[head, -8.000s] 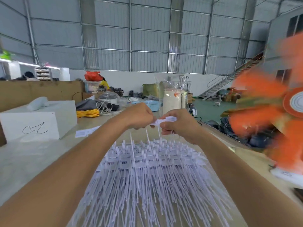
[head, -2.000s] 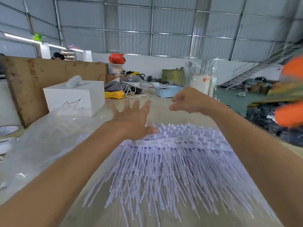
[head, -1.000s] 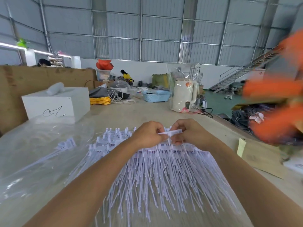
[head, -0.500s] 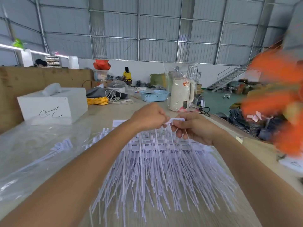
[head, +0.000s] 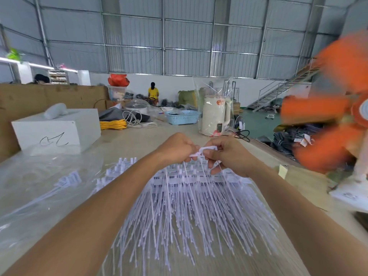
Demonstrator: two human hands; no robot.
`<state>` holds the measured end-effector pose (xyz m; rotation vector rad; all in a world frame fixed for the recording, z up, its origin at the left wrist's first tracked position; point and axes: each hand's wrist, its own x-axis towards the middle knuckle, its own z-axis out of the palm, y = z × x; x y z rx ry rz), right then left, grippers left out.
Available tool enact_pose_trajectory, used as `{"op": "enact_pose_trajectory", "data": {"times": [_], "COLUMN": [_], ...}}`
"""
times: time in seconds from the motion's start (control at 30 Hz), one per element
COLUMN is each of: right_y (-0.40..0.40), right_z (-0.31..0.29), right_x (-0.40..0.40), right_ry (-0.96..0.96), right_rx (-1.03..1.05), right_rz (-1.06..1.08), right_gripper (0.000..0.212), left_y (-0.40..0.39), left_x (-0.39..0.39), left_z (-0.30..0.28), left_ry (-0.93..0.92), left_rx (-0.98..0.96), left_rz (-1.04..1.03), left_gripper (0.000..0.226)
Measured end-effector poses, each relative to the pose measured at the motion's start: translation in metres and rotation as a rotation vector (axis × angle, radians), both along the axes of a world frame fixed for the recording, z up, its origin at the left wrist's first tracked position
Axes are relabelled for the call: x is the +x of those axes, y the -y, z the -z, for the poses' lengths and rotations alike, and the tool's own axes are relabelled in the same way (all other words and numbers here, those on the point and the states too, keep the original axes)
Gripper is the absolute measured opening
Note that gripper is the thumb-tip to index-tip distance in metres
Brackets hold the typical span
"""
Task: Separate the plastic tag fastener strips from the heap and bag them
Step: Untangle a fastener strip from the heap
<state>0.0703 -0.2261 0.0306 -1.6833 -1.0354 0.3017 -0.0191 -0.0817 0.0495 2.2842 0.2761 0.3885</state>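
Note:
A heap of white plastic tag fastener strips (head: 191,208) fans out across the table in front of me. Above its far edge my left hand (head: 175,148) and my right hand (head: 229,154) meet, both pinching the head bar of one fastener strip (head: 205,151), lifted off the heap with its thin tails hanging down. A clear plastic bag (head: 39,188) lies flat on the table at my left, with a few bagged strips (head: 67,179) inside it.
A white box (head: 57,130) stands far left on the table (head: 258,162). Beyond are yellow cord (head: 112,124), a blue basket (head: 182,117) and a cream kettle in plastic wrap (head: 214,118). Blurred orange fan blades (head: 328,116) spin at right. A person in yellow stands far off.
Two seconds ago both hands were spread open over the heap. They then came together on one strip and have lifted it a little above the heap, pulling at its head.

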Motion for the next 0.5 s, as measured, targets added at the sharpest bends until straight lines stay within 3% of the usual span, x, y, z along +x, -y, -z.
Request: {"op": "enact_pose_trajectory", "data": {"times": [0.37,0.5], "right_y": [-0.008,-0.011], "right_z": [0.005,0.008], "right_x": [-0.002,-0.003], "right_ry": [0.136,0.318], "right_rx": [0.051,0.064], "right_rz": [0.094,0.147], "right_gripper": [0.007,0.014], "left_y": [-0.004,-0.006], "left_x": [-0.002,0.000], "left_z": [0.002,0.004], "left_ry": [0.005,-0.052], "left_rx": [-0.140,-0.189], "left_rz": [0.012,-0.002], "left_gripper": [0.030,0.031]}}
